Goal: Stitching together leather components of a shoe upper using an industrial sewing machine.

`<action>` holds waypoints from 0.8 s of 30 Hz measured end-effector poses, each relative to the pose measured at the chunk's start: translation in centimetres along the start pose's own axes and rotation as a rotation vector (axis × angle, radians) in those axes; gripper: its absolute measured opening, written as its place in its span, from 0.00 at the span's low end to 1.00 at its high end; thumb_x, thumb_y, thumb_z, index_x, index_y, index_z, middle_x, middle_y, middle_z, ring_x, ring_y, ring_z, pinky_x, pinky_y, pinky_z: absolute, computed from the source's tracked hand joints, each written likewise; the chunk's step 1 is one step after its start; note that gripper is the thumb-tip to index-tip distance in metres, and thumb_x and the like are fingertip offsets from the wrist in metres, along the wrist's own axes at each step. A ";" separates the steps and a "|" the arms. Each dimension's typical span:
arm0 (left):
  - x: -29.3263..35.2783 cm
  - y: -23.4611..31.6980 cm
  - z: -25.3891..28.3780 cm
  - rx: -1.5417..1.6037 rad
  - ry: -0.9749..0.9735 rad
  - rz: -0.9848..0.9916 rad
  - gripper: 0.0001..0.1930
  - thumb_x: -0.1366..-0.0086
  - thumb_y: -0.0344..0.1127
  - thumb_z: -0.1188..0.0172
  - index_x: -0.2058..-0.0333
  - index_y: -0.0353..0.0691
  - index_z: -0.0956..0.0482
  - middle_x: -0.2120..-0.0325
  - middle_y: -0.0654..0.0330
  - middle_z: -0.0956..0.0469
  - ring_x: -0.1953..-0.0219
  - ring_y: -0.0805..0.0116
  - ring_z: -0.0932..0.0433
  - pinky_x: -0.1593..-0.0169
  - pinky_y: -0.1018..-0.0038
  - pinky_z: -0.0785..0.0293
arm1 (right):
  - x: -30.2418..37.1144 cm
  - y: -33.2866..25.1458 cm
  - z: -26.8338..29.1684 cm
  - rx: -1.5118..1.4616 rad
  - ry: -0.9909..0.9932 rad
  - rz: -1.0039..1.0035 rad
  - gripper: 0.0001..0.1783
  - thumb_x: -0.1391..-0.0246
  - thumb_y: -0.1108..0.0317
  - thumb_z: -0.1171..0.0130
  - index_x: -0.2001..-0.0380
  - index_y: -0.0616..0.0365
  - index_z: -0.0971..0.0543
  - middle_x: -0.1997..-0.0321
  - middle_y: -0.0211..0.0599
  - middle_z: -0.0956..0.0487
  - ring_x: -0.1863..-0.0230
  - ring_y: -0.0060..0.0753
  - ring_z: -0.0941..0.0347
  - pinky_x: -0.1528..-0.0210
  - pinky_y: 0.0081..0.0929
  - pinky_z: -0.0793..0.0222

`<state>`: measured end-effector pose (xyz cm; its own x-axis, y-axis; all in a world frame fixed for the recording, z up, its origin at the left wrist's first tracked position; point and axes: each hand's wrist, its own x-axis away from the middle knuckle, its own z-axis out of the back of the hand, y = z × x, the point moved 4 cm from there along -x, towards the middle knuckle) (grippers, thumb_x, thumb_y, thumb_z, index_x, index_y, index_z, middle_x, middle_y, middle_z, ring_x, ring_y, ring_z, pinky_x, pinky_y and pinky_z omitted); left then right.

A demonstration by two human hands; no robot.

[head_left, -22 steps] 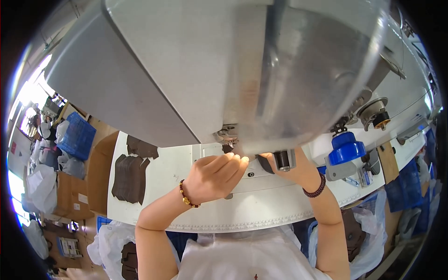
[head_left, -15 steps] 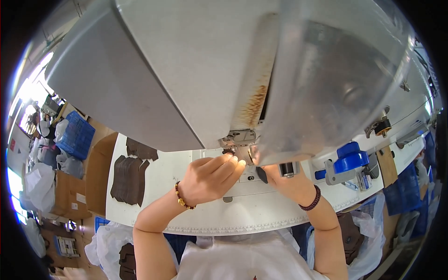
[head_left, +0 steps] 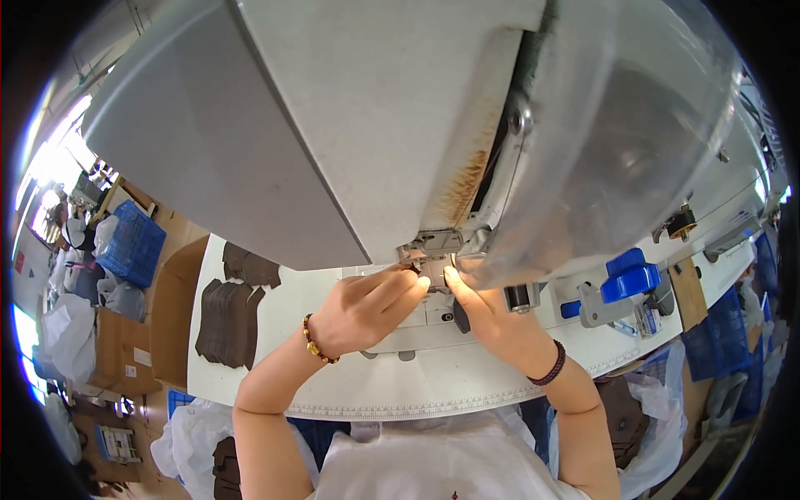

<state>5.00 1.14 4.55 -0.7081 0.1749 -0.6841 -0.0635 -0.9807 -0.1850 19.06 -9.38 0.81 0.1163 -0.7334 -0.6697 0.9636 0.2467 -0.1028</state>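
A large white sewing machine head (head_left: pixel 375 108) hangs over the work area, its metal needle and presser parts (head_left: pixel 442 243) lit from below. My left hand (head_left: pixel 367 310) is just left of those parts, with thumb and fingers pinched together; whatever lies between the fingertips is too small or hidden to name. From the right, my right hand (head_left: pixel 504 325) reaches in with its index finger stretched out, the tip beside the presser parts. Its other fingers are partly covered. Thread runs down the machine's open slot (head_left: pixel 500 158), where a metal lever shows.
Stacked dark brown cut pieces (head_left: pixel 227 321) lie on the white table (head_left: pixel 467 375) at left. A clear plastic guard (head_left: pixel 600 167) covers the machine's right side. Right of my hands stands a blue-topped fixture (head_left: pixel 629 279). Cardboard boxes (head_left: pixel 125 350) and a blue crate (head_left: pixel 133 242) stand at far left.
My right hand has come out from behind the guard, and its index finger now shows by the presser parts. A lever has appeared in the slot. My left hand stays pinched.
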 end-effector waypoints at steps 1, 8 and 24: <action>0.1 -0.1 0.0 0.019 0.004 -0.002 0.13 0.54 0.22 0.39 0.66 0.35 0.23 0.70 0.63 0.28 0.69 0.73 0.22 0.78 0.82 0.26 | 0.0 -0.2 0.0 0.021 0.013 0.024 0.29 0.64 0.83 0.44 0.51 0.61 0.25 0.54 0.41 0.25 0.50 0.44 0.30 0.46 0.38 0.36; 0.8 -1.4 -0.8 0.071 0.038 -0.033 0.17 0.56 0.22 0.39 0.62 0.33 0.22 0.70 0.61 0.28 0.77 0.74 0.26 0.81 0.82 0.27 | -0.5 -1.2 0.2 0.269 -0.084 0.038 0.33 0.60 0.82 0.47 0.45 0.65 0.32 0.52 0.47 0.28 0.49 0.45 0.31 0.46 0.33 0.35; 2.5 -3.4 -3.0 0.132 0.183 0.048 0.07 0.53 0.24 0.33 0.73 0.37 0.18 0.80 0.63 0.23 0.84 0.75 0.28 0.83 0.82 0.32 | 1.2 2.6 -3.1 0.314 0.028 0.079 0.11 0.74 0.71 0.43 0.79 0.62 0.21 0.73 0.46 0.24 0.70 0.42 0.26 0.73 0.39 0.28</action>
<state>5.55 5.17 1.41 -0.5742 0.1291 -0.8085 -0.1325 -0.9891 -0.0638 20.97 -7.69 -2.53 0.1916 -0.7009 -0.6871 0.9795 0.0915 0.1797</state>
